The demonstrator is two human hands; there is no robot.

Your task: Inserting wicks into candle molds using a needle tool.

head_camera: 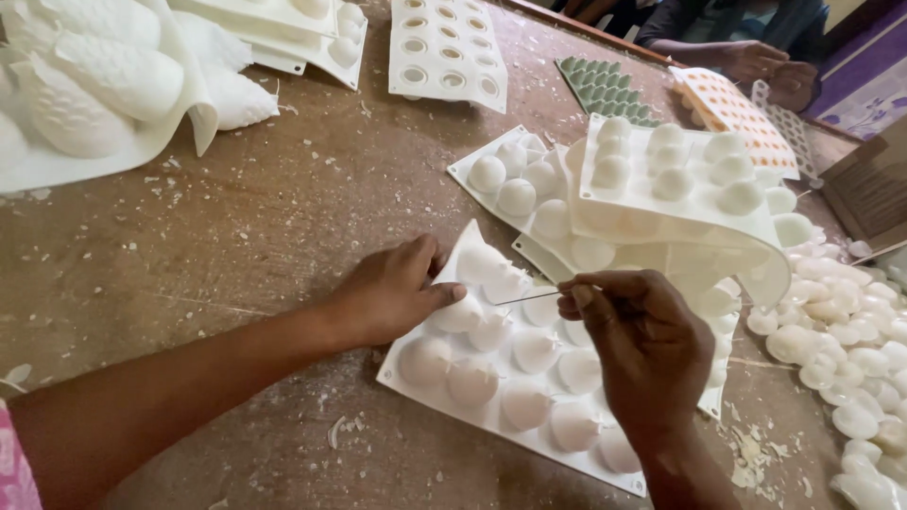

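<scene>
While my left hand presses flat and open on the near left part of the white silicone mould tray with rounded domes, my right hand has its grip pinched closed on a thin metal needle, tip pointing left over the domes. Beside the tray, on the right of the scratched brown wooden surface, lies a heap of loose white wax shells.

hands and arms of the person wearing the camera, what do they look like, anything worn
Both are bare: the left hand and right hand wear no gloves, and no rings or watch show. The forearms are uncovered to the picture's edge. The only clothing in view is a bit of pink patterned fabric at the lower left corner, by the left upper arm. The nails look short.
</scene>
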